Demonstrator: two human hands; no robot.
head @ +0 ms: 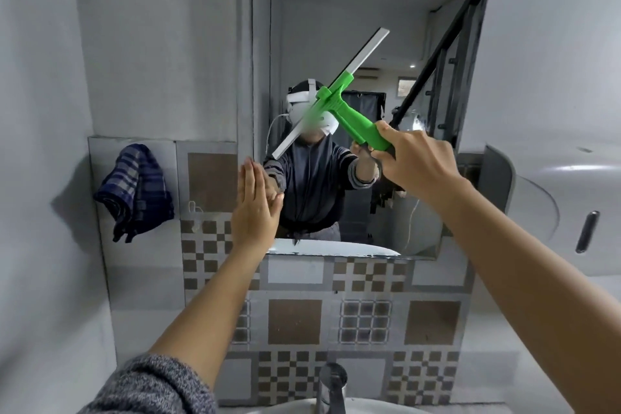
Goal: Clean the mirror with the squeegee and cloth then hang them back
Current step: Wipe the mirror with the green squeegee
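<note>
My right hand [415, 160] grips the green handle of the squeegee [351, 118], whose long grey blade slants from lower left to upper right across the mirror [353, 27]. My left hand [253, 208] is flat with fingers together and upright, at the mirror's lower left edge, holding nothing. The blue checked cloth [136, 191] hangs on the tiled wall to the left of the mirror, away from both hands.
A small hook [194, 208] sits on the tile between the cloth and the mirror. A chrome tap [331, 386] and white basin rim lie below. A grey dispenser [551, 198] juts out on the right wall. The mirror reflects a person wearing a headset.
</note>
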